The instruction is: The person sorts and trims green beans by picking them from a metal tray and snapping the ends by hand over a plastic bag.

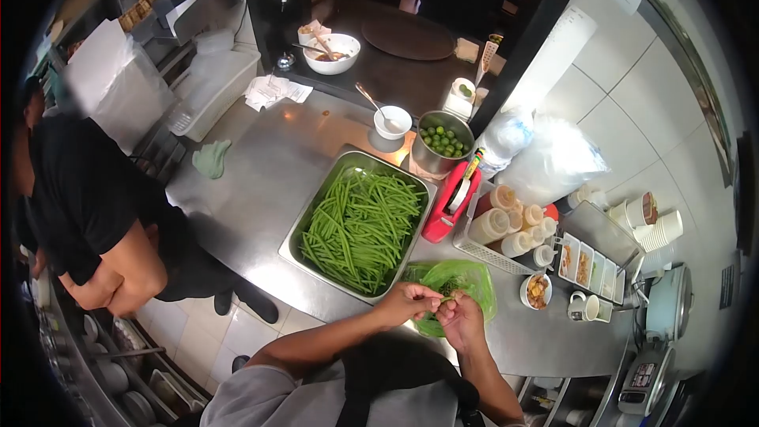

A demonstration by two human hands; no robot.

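Observation:
Both of my hands meet over a green plastic bag (483, 285) at the counter's near edge. My left hand (407, 305) is closed, its fingertips pinching something small and greenish that I cannot make out. Close against it, my right hand (461, 321) is also closed in a pinch at the same spot. Small dark green bits lie inside the open bag, partly hidden by my hands. Just to the left, a steel tray (292, 247) holds a heap of long green beans (360, 225).
A red tape dispenser (448, 204), a pot of green limes (443, 142) and a basket of sauce bottles (490, 225) stand beyond the bag. A small bowl (536, 291) and mug (583, 306) are at right. Another person (95, 190) stands at left, arms folded.

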